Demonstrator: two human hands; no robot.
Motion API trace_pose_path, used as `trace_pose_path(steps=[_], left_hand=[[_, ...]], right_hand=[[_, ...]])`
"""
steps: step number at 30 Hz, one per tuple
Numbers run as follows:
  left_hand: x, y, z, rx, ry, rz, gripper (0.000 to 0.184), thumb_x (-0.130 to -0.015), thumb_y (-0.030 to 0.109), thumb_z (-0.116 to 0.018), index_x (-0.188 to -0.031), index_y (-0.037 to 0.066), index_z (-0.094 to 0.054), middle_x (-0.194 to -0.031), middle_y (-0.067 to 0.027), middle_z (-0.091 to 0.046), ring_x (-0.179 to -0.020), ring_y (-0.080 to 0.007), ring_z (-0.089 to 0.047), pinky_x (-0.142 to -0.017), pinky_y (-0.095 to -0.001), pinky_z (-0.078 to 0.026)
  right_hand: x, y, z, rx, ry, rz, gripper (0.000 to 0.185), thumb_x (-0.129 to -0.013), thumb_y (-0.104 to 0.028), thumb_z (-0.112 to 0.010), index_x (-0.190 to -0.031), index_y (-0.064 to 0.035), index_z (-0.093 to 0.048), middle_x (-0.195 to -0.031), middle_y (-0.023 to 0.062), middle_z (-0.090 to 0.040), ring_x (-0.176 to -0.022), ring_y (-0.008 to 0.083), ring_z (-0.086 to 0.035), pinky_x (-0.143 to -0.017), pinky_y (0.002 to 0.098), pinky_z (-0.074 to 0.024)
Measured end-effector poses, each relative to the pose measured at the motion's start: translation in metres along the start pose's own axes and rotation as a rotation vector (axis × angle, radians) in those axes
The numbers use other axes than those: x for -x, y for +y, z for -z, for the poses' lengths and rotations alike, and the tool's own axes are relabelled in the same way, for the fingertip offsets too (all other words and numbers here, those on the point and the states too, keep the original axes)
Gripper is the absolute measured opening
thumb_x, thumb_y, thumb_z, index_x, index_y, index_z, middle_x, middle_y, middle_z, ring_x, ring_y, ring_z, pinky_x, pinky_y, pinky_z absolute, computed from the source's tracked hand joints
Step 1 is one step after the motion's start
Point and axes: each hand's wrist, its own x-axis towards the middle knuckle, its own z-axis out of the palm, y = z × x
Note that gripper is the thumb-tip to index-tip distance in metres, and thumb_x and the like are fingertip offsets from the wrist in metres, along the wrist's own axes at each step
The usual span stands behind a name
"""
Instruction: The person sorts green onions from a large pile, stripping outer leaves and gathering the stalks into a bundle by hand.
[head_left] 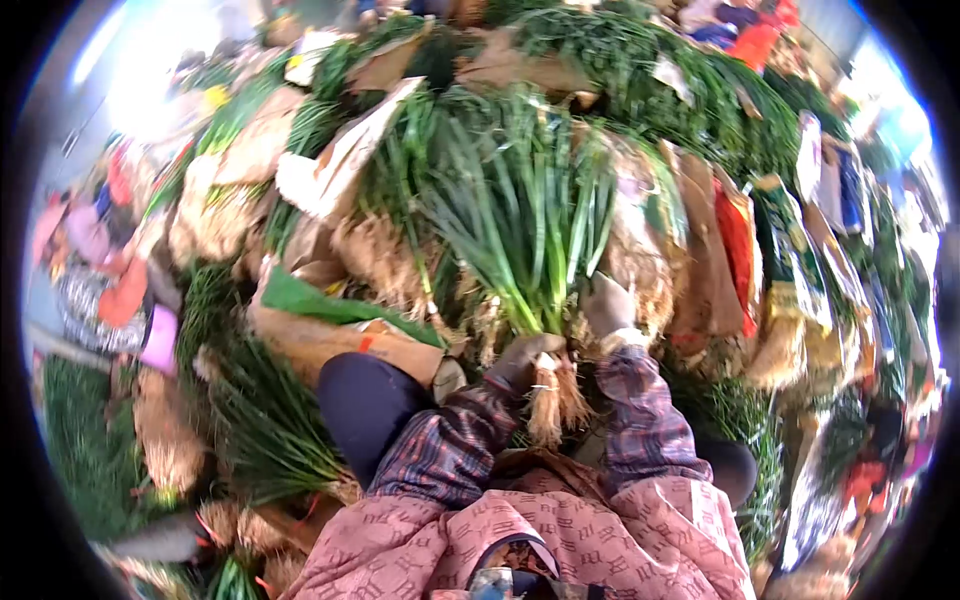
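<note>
A bunch of green onions [530, 230] lies in front of me, its long green leaves fanned away and its pale, hairy roots pointing back at my lap. Gloved, my left hand [526, 358] is wrapped round the lower stalks just above the roots. My right hand [608, 308], also gloved, is beside the bunch on its right; its fingers are bent and blurred, and whether they hold any stalk cannot be made out. Left of the bunch, more onions [380, 260] lie with their roots toward me.
A brown paper sack with a green edge [350, 335] lies near my left knee. More onions [265, 420] are at lower left. Paper and printed sacks [735, 250] stand at right. A person in a patterned garment [95, 305] is at far left.
</note>
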Motion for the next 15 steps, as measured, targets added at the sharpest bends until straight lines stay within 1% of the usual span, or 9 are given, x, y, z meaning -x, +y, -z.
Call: trace_pose_path(steps=[2,4,6,7,8,9,11,13,15], left_hand=[[0.005,0.032,-0.01,0.286,-0.02,0.222,0.03,-0.087,0.027,-0.055,-0.091,-0.003,-0.062,-0.078,-0.0104,-0.064,-0.078,-0.0211,-0.064,-0.072,-0.0311,-0.051],[-0.004,0.0,0.001,0.371,-0.155,0.082,0.026,-0.083,0.021,-0.055,-0.097,-0.001,-0.059,-0.085,-0.0082,-0.06,-0.079,-0.0199,-0.061,-0.07,-0.031,-0.05],[-0.006,-0.001,0.002,0.439,-0.164,0.06,0.029,-0.08,0.013,-0.053,-0.106,0.0,-0.055,-0.09,-0.0069,-0.057,-0.08,-0.0173,-0.057,-0.069,-0.0304,-0.049],[0.008,0.037,-0.008,0.518,-0.139,0.083,0.029,-0.079,0.013,-0.052,-0.105,0.0,-0.055,-0.09,-0.0071,-0.057,-0.078,-0.0165,-0.056,-0.068,-0.0301,-0.049],[0.016,0.07,-0.012,0.597,-0.115,0.109,0.029,-0.079,0.012,-0.051,-0.104,0.0,-0.055,-0.09,-0.0073,-0.057,-0.077,-0.0158,-0.056,-0.068,-0.0297,-0.049],[0.016,0.079,-0.008,0.7,-0.217,0.052,0.029,-0.078,0.013,-0.051,-0.103,-0.001,-0.056,-0.09,-0.0078,-0.058,-0.077,-0.0157,-0.056,-0.066,-0.0283,-0.049],[0.006,0.09,0.023,0.41,-0.369,-0.202,0.032,-0.077,0.014,-0.056,-0.105,0.0,-0.054,-0.09,-0.0085,-0.058,-0.078,-0.0171,-0.056,-0.064,-0.0301,-0.05],[0.007,0.117,0.039,0.53,-0.446,-0.289,0.032,-0.078,0.014,-0.056,-0.107,-0.001,-0.054,-0.093,-0.0092,-0.058,-0.08,-0.0186,-0.058,-0.069,-0.0336,-0.051],[0.01,0.159,0.057,0.663,-0.315,-0.118,0.032,-0.079,0.012,-0.054,-0.107,-0.001,-0.054,-0.096,-0.0101,-0.058,-0.081,-0.021,-0.059,-0.074,-0.0361,-0.053]], right_hand=[[-0.004,0.005,-0.002,0.086,0.051,0.058,0.034,-0.092,-0.036,-0.05,-0.083,-0.0054,-0.061,-0.073,0.0149,-0.064,-0.064,0.0276,-0.063,-0.061,0.0398,-0.0507],[-0.001,0.001,0.008,0.132,0.056,0.115,0.028,-0.091,-0.031,-0.053,-0.09,-0.0063,-0.064,-0.078,0.0142,-0.066,-0.066,0.0215,-0.063,-0.059,0.0355,-0.0507],[-0.016,0.022,-0.001,-0.247,0.068,-0.396,0.026,-0.089,-0.021,-0.054,-0.11,-0.0073,-0.061,-0.089,0.0111,-0.065,-0.063,0.0154,-0.061,-0.056,0.0307,-0.0502],[-0.031,0.062,-0.015,0.404,-0.132,-0.146,0.029,-0.088,-0.016,-0.053,-0.116,-0.0068,-0.056,-0.091,0.0093,-0.064,-0.064,0.0146,-0.06,-0.058,0.0289,-0.05],[-0.047,0.104,-0.03,1.054,-0.155,0.172,0.035,-0.088,-0.01,-0.052,-0.123,-0.0063,-0.051,-0.092,0.0075,-0.063,-0.065,0.0139,-0.059,-0.061,0.0271,-0.0499],[-0.039,0.101,-0.03,0.973,-0.359,0.189,0.031,-0.088,-0.012,-0.052,-0.118,-0.0067,-0.053,-0.091,0.0076,-0.063,-0.066,0.0153,-0.059,-0.064,0.0286,-0.0496],[-0.013,0.092,-0.03,0.777,-0.76,0.204,0.023,-0.089,-0.014,-0.051,-0.11,-0.0073,-0.057,-0.09,0.0079,-0.063,-0.068,0.0182,-0.059,-0.069,0.0315,-0.0491],[0.022,0.079,-0.029,0.534,-1.157,0.201,0.019,-0.09,-0.017,-0.05,-0.102,-0.0079,-0.061,-0.088,0.0082,-0.064,-0.07,0.0211,-0.059,-0.075,0.0345,-0.0485],[0.034,0.034,-0.024,0.533,-1.335,0.226,0.019,-0.091,-0.02,-0.048,-0.098,-0.0091,-0.063,-0.085,0.008,-0.064,-0.069,0.0214,-0.059,-0.074,0.0343,-0.0495]])
